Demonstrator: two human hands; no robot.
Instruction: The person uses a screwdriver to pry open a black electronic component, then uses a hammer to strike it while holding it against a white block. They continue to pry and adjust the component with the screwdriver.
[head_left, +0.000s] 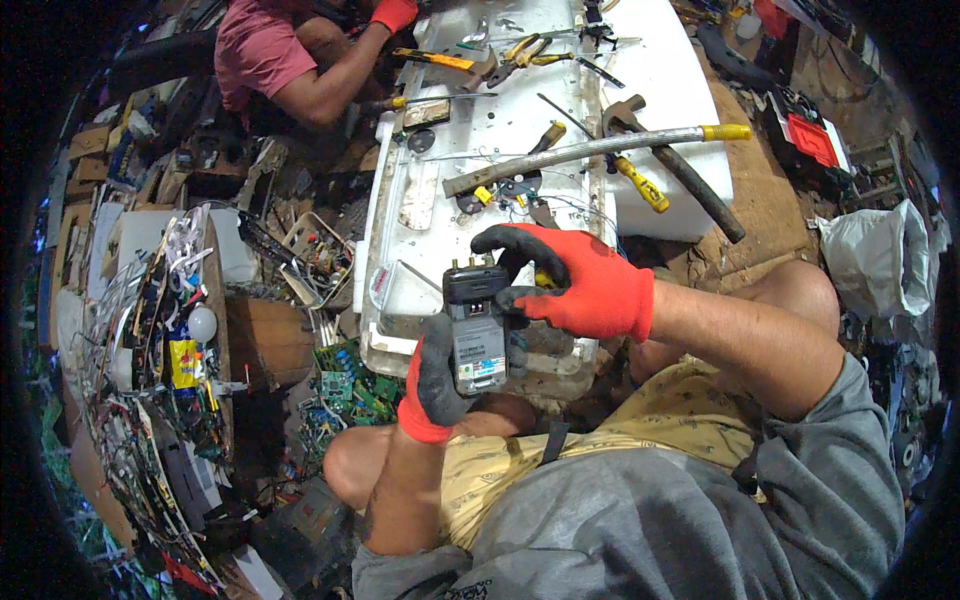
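Held up over the lap, just in front of the near edge of a white foam slab (640, 60): a small dark electronic box (478, 325) with a pale label on its face. Gripped from below by the left hand (432, 385), gloved red and grey, fingers curled tight around the lower body of the box. Pinched at the top by the right hand (570, 280), also gloved, thumb and fingertips closed on the box's upper end and right side.

Spread across the slab beyond the box: a long grey pipe (590, 150) with a yellow cap, lying crosswise; a hammer (670, 165) with a dark handle, angled beneath the pipe; a yellow-handled screwdriver (640, 183) just beside the hammer; pliers (525, 50) with yellow grips toward the far end; small dark round parts (470, 203) nearer the box.

At the far left corner of the slab: another person in a pink shirt (255, 50), a red-gloved hand (393, 12) reaching in over the tools.

Left of the slab, on the ground: green circuit boards (345, 385), tangled wires (150, 330) and a white light bulb (202, 323). Right of the slab: a red-and-black case (810, 140) and a white sack (880, 260).
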